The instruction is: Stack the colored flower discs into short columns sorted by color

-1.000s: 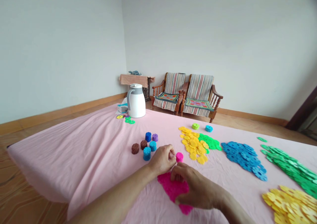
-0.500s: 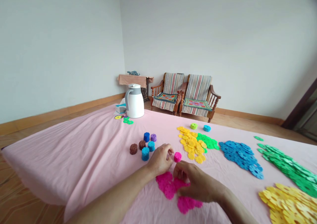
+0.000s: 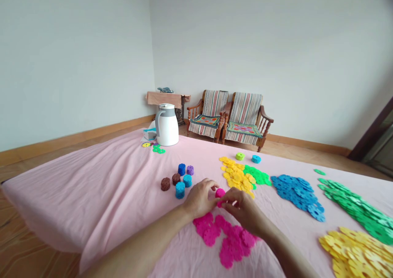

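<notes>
My left hand grips a short pink stack of flower-shaped discs standing on the pink cloth. My right hand meets it from the right, fingertips pinching a pink disc against the stack. A flat pile of loose pink discs lies just below both hands. Left of my left hand stand finished stacks: two brown, several blue and one purple.
Piles of yellow, green and blue discs lie to the right, with more green and yellow at the right edge. A white jug stands at the far end. Two wooden armchairs are behind the table.
My right hand lifted off the loose pink pile and moved up to the pink stack held by my left hand. The pink pile is now uncovered.
</notes>
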Demonstrator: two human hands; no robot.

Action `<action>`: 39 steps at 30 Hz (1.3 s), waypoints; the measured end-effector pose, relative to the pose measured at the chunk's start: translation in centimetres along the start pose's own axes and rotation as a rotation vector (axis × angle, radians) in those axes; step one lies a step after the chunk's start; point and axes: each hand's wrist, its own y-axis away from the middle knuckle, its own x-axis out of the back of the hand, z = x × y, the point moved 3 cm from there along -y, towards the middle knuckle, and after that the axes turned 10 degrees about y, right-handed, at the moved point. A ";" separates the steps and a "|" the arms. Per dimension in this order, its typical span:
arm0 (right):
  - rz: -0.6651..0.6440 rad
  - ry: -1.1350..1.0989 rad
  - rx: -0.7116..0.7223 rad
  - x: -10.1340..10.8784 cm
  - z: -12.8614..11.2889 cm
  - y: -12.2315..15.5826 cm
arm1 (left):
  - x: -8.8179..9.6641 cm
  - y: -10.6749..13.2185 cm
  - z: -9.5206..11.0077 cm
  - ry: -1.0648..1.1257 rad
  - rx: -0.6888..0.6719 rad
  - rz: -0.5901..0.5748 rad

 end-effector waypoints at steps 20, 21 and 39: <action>0.340 -0.222 -0.273 -2.1 3.4 -2.3 | -0.2 -0.3 -0.2 -0.030 0.008 0.000; 0.344 -0.206 -0.274 -2.1 3.4 -2.3 | -0.3 -0.3 -0.2 -0.031 0.008 0.000; 0.197 -0.088 -0.176 0.1 2.5 -1.0 | -0.2 -0.3 -0.1 -0.010 0.011 -0.012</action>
